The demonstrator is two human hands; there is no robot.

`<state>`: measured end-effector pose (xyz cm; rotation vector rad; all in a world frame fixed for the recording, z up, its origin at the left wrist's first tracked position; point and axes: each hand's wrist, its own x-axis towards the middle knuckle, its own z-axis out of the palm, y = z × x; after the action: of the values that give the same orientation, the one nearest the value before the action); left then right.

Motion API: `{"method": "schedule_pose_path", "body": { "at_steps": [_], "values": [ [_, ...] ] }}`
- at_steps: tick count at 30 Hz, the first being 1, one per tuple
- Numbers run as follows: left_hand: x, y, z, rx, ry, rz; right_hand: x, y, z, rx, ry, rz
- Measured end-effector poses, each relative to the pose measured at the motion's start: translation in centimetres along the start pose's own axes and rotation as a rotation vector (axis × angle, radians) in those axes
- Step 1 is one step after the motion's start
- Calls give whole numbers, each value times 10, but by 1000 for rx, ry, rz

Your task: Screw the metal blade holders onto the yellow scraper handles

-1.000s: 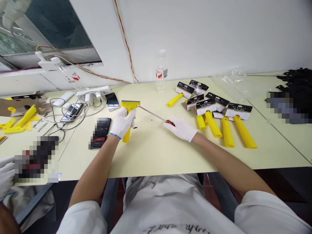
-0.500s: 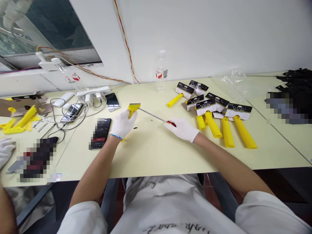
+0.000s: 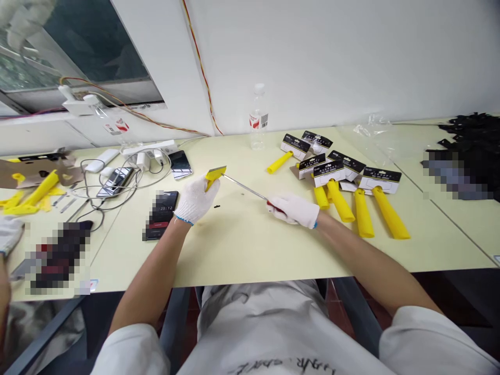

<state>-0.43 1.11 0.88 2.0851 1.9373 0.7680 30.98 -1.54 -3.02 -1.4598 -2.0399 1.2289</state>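
Observation:
My left hand (image 3: 197, 197), in a white knit glove, is closed around a yellow scraper (image 3: 214, 177) with a metal blade along its top edge. Most of the scraper's handle is hidden by the glove. My gloved right hand (image 3: 295, 209) grips a screwdriver (image 3: 247, 187) by its red handle. The long shaft points left, and its tip is at the right side of the scraper's head; whether it touches I cannot tell. A small dark piece (image 3: 217, 207) lies on the table just right of my left hand.
Several yellow scrapers with black-and-white cards (image 3: 365, 213) lie at right. A clear bottle (image 3: 258, 120) stands by the wall. Phones (image 3: 162, 208) and tangled cables (image 3: 135, 182) are at left, near a co-worker's gloved hand (image 3: 10, 234). Black parts (image 3: 474, 140) are heaped far right.
The scraper's head has tilted, its right end now higher. My right hand has turned slightly and sits a little lower, the screwdriver's tip still by the scraper.

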Motion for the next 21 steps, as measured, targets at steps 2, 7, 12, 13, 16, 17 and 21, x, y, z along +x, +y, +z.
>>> {"method": "schedule_pose_path", "body": {
  "at_steps": [2, 7, 12, 13, 16, 17, 21],
  "values": [
    [0, -1, -1, -4, -17, -14, 1, -2, 3, -60, 125, 7],
    [-1, 1, -1, 20, -13, -12, -4, -10, -2, -27, 144, 63],
    [0, 1, 2, 44, -10, -9, -9, -14, -8, 448, -182, 183],
    [0, 0, 2, 36, -6, -9, -9, -14, -7, 406, -151, 177],
    [0, -1, 3, 25, -10, -14, -9, -15, -5, 213, -22, 163],
    [0, -2, 3, 28, -19, -22, -9, -15, -5, 182, -1, 162],
    [0, -2, 6, 39, -60, -61, -10, -18, -7, 164, 3, 166]
  ]
}}
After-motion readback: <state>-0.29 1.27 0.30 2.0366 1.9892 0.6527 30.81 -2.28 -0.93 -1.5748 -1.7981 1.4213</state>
